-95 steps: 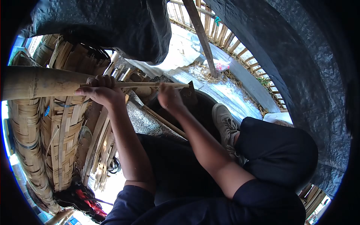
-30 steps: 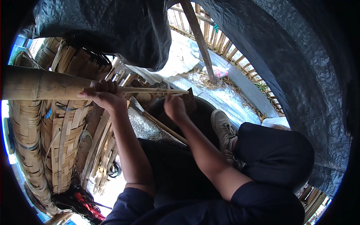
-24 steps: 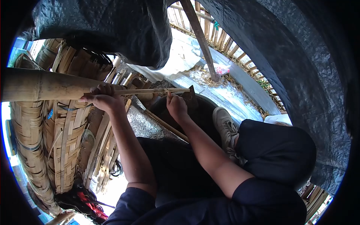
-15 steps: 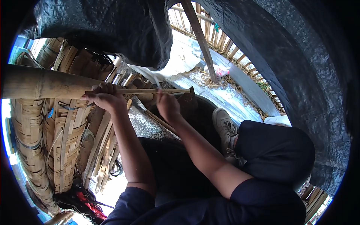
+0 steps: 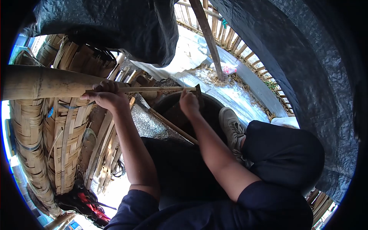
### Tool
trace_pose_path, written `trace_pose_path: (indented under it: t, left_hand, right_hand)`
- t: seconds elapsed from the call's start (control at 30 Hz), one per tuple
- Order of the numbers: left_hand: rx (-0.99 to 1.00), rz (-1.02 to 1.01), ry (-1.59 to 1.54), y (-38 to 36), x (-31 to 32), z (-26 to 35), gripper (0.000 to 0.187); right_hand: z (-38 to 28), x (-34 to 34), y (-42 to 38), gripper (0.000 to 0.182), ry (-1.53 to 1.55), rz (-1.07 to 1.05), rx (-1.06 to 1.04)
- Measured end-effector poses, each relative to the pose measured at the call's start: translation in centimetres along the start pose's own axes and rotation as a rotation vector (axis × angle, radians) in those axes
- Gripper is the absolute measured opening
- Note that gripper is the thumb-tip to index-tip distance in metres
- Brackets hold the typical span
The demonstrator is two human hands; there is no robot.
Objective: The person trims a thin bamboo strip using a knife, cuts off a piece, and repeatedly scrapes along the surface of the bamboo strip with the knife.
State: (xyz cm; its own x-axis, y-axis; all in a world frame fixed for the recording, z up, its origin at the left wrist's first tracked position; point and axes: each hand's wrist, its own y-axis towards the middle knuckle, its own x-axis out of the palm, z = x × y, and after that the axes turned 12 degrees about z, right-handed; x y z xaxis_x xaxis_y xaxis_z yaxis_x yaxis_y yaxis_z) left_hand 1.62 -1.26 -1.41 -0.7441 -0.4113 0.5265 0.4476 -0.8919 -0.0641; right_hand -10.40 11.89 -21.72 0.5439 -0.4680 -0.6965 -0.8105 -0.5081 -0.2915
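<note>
My left hand (image 5: 109,96) is closed around a long, thin bamboo strip (image 5: 153,89), beside a thick bamboo pole (image 5: 57,82). The strip stretches to the right, its far end close to a dark pointed piece (image 5: 199,92) whose kind I cannot make out. Near that far end my right hand (image 5: 189,104) is closed on what looks like a knife (image 5: 183,82); a thin pale blade shows above the fist, across the strip, and the handle is hidden in the fingers.
Woven bamboo panels (image 5: 73,145) stand at the left. Below the right hand is a dark round tub (image 5: 218,105), with a shoe (image 5: 230,124) beside it. Dark tarpaulin (image 5: 111,30) hangs overhead and along the right. A wooden post (image 5: 209,42) leans beyond.
My right hand has slid right along the strip, from mid-length to near its far end, blade with it. My left hand has stayed in place, and the strip's far end is slightly higher.
</note>
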Motion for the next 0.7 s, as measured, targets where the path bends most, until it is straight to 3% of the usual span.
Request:
trace_pose_path:
  t: [0.13, 0.2, 0.37, 0.43, 0.47, 0.53, 0.57, 0.67, 0.7]
  left_hand:
    - [-0.012, -0.045, 0.015, -0.5, 0.8, -0.1, 0.064]
    - [-0.015, -0.043, 0.000, -0.4, 0.7, -0.3, 0.064]
    - [-0.030, -0.035, -0.016, 0.2, -0.1, -0.1, 0.064]
    - [-0.066, 0.173, -0.026, 1.0, -0.2, -0.2, 0.064]
    - [-0.064, 0.181, -0.027, 1.1, -0.6, -0.1, 0.064]
    - [-0.061, 0.104, -0.029, 1.1, -0.3, -0.2, 0.064]
    - [-0.059, 0.103, -0.033, 1.0, -0.2, -0.3, 0.064]
    - [-0.034, -0.058, -0.009, 0.3, -0.3, -0.2, 0.063]
    - [-0.027, -0.067, -0.004, 0.1, -0.2, -0.1, 0.063]
  right_hand:
    - [-1.8, 0.8, -0.4, 0.058, 0.100, 0.051, -0.078]
    - [-6.7, 0.1, -3.1, 0.060, 0.231, -0.084, -0.186]
    - [-4.1, 0.2, -2.8, 0.059, 0.171, -0.012, -0.226]
    - [-4.4, 0.4, -2.5, 0.058, 0.101, -0.022, -0.227]
    - [-4.7, 0.8, -3.2, 0.058, 0.097, -0.028, -0.231]
    - [-7.0, -0.6, -4.4, 0.057, 0.030, -0.038, -0.114]
    - [-7.7, -1.7, -5.0, 0.056, 0.068, -0.063, -0.184]
    - [-5.4, -1.6, -4.2, 0.056, 0.113, -0.036, -0.129]
    - [-3.5, -0.5, -3.5, 0.054, 0.084, 0.033, -0.245]
